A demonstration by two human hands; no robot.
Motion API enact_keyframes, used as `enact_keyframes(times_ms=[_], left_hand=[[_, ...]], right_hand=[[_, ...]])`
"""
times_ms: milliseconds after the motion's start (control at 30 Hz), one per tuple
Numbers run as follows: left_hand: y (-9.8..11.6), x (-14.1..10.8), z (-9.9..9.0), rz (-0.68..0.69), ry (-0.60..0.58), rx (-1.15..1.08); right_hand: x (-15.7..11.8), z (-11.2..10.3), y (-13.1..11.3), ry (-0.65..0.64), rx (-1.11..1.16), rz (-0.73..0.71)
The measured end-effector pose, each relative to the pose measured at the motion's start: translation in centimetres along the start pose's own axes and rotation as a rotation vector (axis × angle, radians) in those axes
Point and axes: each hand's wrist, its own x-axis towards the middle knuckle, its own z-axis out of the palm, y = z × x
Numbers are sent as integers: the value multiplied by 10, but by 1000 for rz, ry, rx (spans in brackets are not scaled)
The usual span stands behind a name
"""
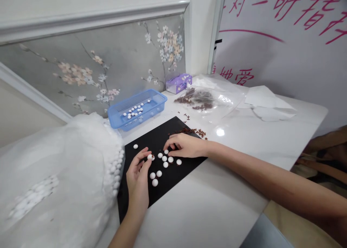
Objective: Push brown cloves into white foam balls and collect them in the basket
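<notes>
My left hand [139, 168] pinches a small white ball [150, 157] between thumb and fingers, with a small reddish-brown piece [153, 155] at its right side. My right hand [184, 145] is closed at the fingertips around another white ball [166, 152], low over a black mat [173, 183]. Several loose white balls [164, 159] lie on the mat between and below the hands, some with brown bits beside or under them. One white ball [136, 146] sits apart at the upper left. Just beyond my right hand is a scatter of small brown pieces [199, 132].
A large clear bag of white balls [115, 168] fills the left side. Behind the mat stands a blue basket [137, 118] with several balls inside. Farther back are a purple tissue pack [179, 83], a plastic bag of brown pieces [200, 100] and white paper [271, 101].
</notes>
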Motion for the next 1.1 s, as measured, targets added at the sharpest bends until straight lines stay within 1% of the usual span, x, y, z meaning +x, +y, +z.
enact_keyframes(times_ms=[67, 300, 433, 567, 633, 667, 700, 733, 767, 800, 833, 867, 933, 1000, 1100], left_hand=[[0, 0, 0, 15, -8, 6], [1, 0, -1, -1, -5, 18], [-1, 0, 0, -7, 21, -6], [-4, 2, -1, -13, 8, 70], [-3, 9, -6, 43, -14, 161], [-2, 14, -10, 113, -28, 233], [-1, 20, -14, 229, -25, 327], [-1, 27, -19, 378, -9, 440], [0, 33, -23, 500, -23, 571], [-1, 39, -27, 593, -58, 679], [-1, 44, -30, 630, -108, 758], [-3, 48, -32, 629, -139, 808], [-6, 53, -35, 577, -173, 856], [-9, 54, -36, 538, -158, 875], [-10, 54, -36, 553, -110, 885]], right_hand=[[0, 3, 0, 21, -9, -11], [2, 8, 4, 87, -73, -67], [2, 8, 4, 66, -128, -76], [1, 8, 1, 13, -171, -68], [1, 8, -1, -9, -191, -48], [0, 8, -3, -15, -196, -38], [0, 8, -4, -19, -198, -32], [-1, 8, -5, -22, -198, -28], [-1, 8, -6, -25, -195, -26], [-1, 8, -6, -27, -192, -27], [-2, 8, -7, -27, -188, -28], [-2, 8, -7, -27, -186, -28], [-2, 8, -7, -22, -184, -28], [-2, 8, -7, -21, -184, -31], [-1, 7, -6, -27, -183, -34]])
